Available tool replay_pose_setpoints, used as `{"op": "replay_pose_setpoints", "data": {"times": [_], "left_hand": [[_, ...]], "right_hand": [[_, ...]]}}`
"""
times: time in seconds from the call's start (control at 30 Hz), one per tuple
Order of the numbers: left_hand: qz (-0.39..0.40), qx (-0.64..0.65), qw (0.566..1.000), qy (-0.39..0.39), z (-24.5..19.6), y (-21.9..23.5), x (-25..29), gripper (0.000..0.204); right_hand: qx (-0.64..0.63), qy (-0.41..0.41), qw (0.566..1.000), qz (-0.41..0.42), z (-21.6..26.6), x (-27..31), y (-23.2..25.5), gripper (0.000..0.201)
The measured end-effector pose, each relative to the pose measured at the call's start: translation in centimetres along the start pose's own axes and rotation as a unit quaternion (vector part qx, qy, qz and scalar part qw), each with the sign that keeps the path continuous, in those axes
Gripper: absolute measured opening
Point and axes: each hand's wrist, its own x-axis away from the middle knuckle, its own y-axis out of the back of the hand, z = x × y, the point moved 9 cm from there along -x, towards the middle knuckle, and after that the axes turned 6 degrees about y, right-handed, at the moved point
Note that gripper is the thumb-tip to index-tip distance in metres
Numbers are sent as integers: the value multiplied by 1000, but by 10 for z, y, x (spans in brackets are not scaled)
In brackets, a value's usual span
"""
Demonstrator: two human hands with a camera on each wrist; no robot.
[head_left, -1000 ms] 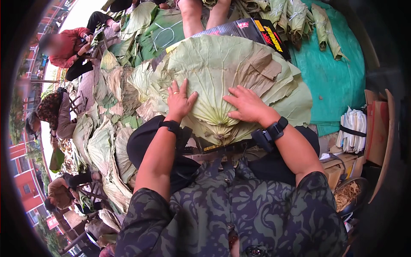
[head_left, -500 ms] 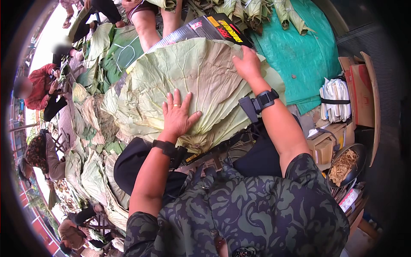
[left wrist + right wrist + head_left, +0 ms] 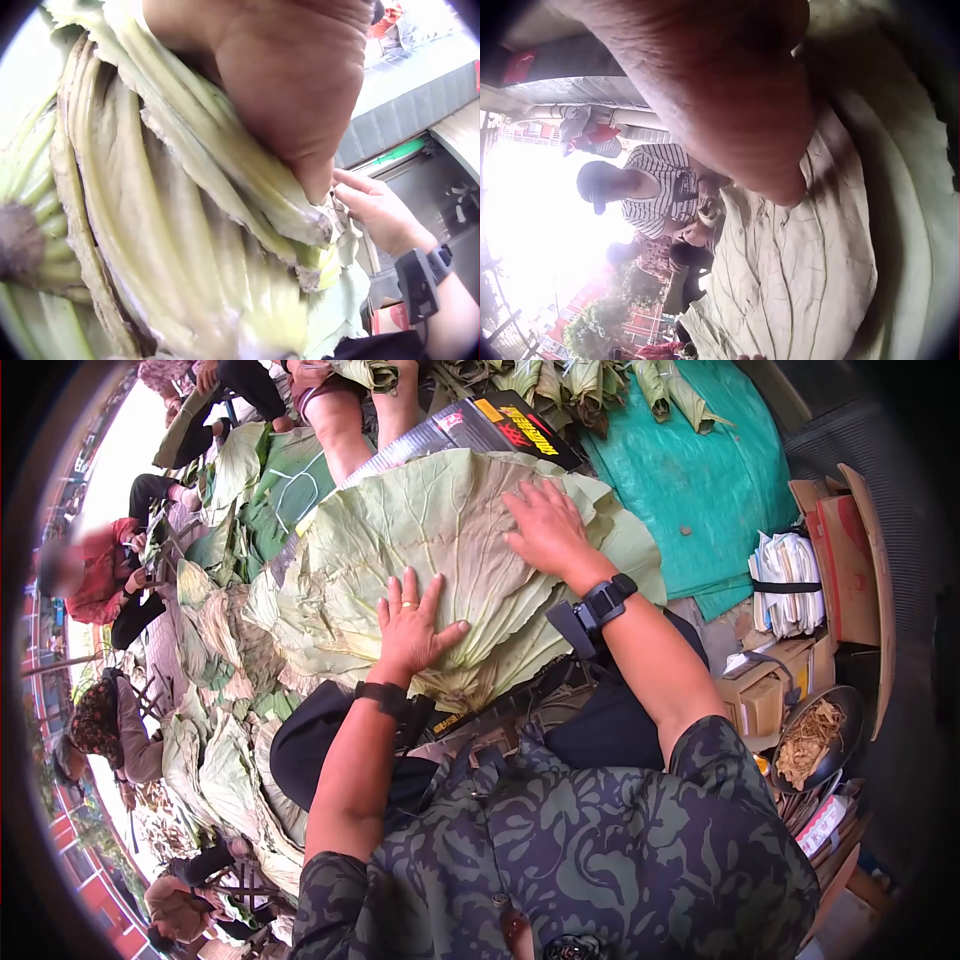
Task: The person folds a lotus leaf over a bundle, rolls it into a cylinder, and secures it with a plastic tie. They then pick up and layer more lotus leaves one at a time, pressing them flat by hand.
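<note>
A stack of large dried lotus leaves (image 3: 450, 500), pale green with brownish patches, lies fanned over the person's lap on a dark printed board (image 3: 500, 428). My left hand (image 3: 410, 628) rests on the lower middle of the top leaf, fingers spread. Toward the upper right, my right hand (image 3: 548, 532) lies on the same leaf with its fingers extended. In the left wrist view, thick ribs and cut stem ends of the layered leaves (image 3: 172, 195) show beneath the palm. The right wrist view shows the leaf's veined surface (image 3: 780, 270) under the hand.
A green tarp (image 3: 700, 480) with rolled leaf bundles (image 3: 670, 390) spreads at upper right. Cardboard boxes (image 3: 845, 580), strapped papers (image 3: 787, 585) and a pan of dry scraps (image 3: 812, 745) stand at right. Loose leaves (image 3: 225, 760) and seated people (image 3: 95, 575) are at left.
My right hand moved from beside the left to the leaf's upper right edge, then back inward onto its surface. The leaf shifted, and the head view swung right.
</note>
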Motion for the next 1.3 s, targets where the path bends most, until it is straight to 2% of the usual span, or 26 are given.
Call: {"op": "replay_pose_setpoints", "data": {"times": [0.03,0.07,0.1,0.17,0.2,0.27,0.37,0.4,0.47,0.5,0.53,0.57,0.63,0.7,0.73,0.8,0.9,0.97,1.3], "left_hand": [[-1,0,1000,0,-1,0,-1,85],[1,0,1000,1,0,0,-1,85],[4,-1,1000,2,0,0,0,85],[20,-17,1000,14,-3,4,3,85],[33,-29,999,28,-3,5,4,85],[20,-14,999,26,-1,5,4,84],[11,-10,999,29,-2,11,9,85],[-18,-8,999,26,-5,15,13,86],[-64,-4,998,-3,-15,20,26,94],[-54,-3,999,-4,-18,19,36,94],[-60,-7,997,-39,-29,23,51,95],[-61,-8,996,-71,-38,21,70,96],[-30,-14,998,-62,-34,4,88,102],[-53,-14,997,-58,-29,-2,97,106],[-69,-10,996,-55,-29,-3,98,108],[-69,-3,996,-49,-30,-5,96,108],[-79,0,996,-51,-30,-2,97,107],[-82,6,995,-58,-30,-4,99,102],[-124,14,990,-72,-29,-1,106,89]], "right_hand": [[-21,57,997,-54,23,5,13,51],[-15,103,995,-6,44,14,9,58],[-17,104,994,-8,53,22,11,58],[-2,99,974,203,64,40,-24,55],[-1,105,975,198,65,43,-24,55],[-17,79,964,254,60,43,-35,45],[-8,114,972,204,68,48,-19,40],[8,129,975,183,70,52,-15,40],[-3,129,973,193,68,52,-17,40],[-13,130,971,201,66,50,-18,40],[-19,110,952,285,63,49,-29,50],[-18,101,945,311,62,46,-29,51],[-23,98,932,349,69,50,-33,52],[77,150,949,267,82,46,-23,59],[75,155,946,274,85,52,-27,59],[-69,250,948,183,114,58,-11,70],[-11,271,933,237,123,67,-34,80],[-4,270,935,231,125,69,-38,83],[-48,269,932,237,131,69,-43,63]]}}
